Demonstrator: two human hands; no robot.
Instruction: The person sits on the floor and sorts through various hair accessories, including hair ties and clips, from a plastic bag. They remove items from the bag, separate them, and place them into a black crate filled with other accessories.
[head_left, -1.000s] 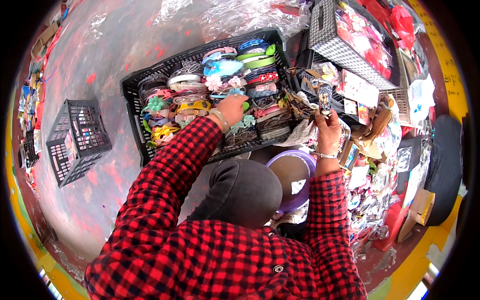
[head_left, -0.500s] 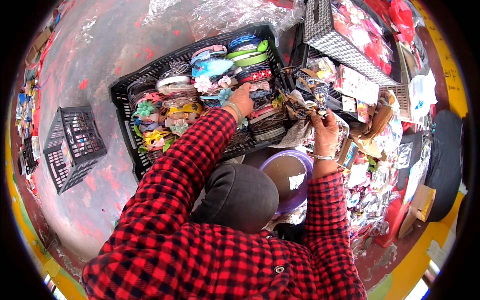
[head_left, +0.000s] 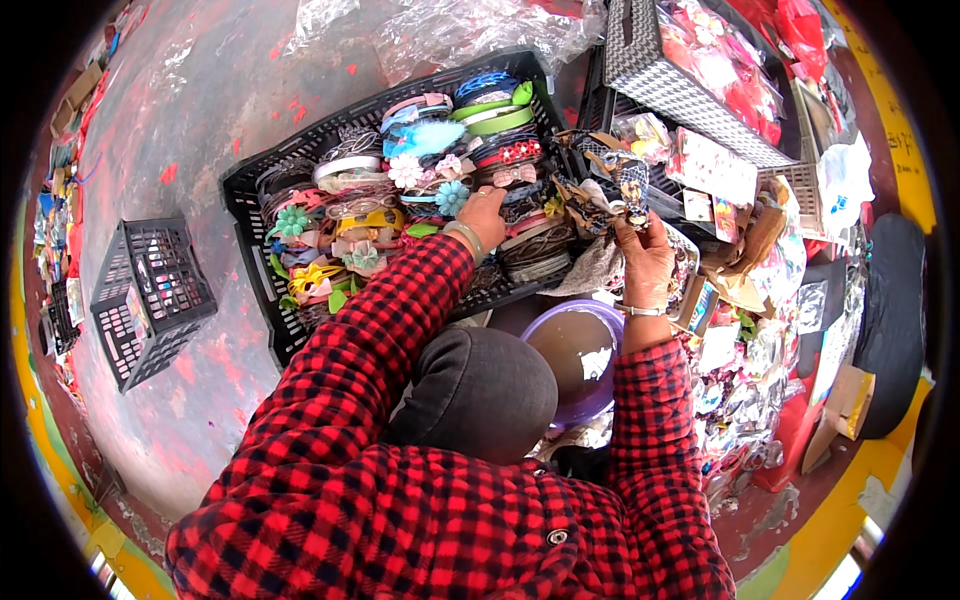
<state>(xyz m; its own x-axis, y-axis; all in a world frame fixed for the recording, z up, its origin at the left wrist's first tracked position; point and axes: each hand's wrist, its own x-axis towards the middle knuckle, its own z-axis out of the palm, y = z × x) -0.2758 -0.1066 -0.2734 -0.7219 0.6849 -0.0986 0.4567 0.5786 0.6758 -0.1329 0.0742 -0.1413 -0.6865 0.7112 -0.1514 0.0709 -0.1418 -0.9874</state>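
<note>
Cloth, dark and patterned, sits bunched at twelve o'clock from the right hand, pinched between its thumb and fingers, its long axis running roughly twelve to six. From the left hand it lies between two and three o'clock, well apart, so the right is nearer. The left bends over headbands inside the black crate; whether it grips any, I cannot tell.
</note>
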